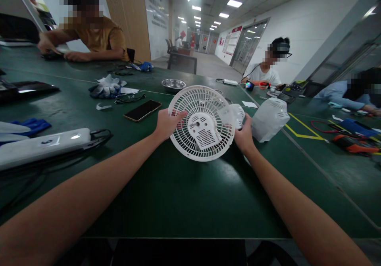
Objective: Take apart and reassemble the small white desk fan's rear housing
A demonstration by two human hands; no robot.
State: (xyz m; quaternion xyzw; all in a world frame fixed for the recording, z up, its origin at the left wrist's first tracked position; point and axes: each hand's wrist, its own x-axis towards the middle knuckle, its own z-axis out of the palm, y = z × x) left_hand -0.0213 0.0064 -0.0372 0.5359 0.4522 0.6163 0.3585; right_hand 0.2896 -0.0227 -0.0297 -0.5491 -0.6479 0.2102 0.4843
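A round white fan grille (pixel 204 129) with a slotted hub is held up, tilted, above the green table. My left hand (pixel 168 124) is closed on its left rim, thumb lying over the ribs. At the grille's right edge, my right hand (pixel 244 135) grips a white plastic housing (pixel 237 116) with small slots. Part of that housing is behind the grille, and I cannot tell whether the two are joined. Just right of my right hand stands a whitish translucent plastic container (pixel 269 120). A dark phone (pixel 143 110) lies left of my left hand.
A metal bowl (pixel 173 84) sits behind the grille. Gloves (pixel 107 86), cables and a white power-strip-like device (pixel 50 145) lie to the left. An orange multimeter-like tool (pixel 355 143) is at right. Several people sit around the green table (pixel 190 202), whose front edge is near me.
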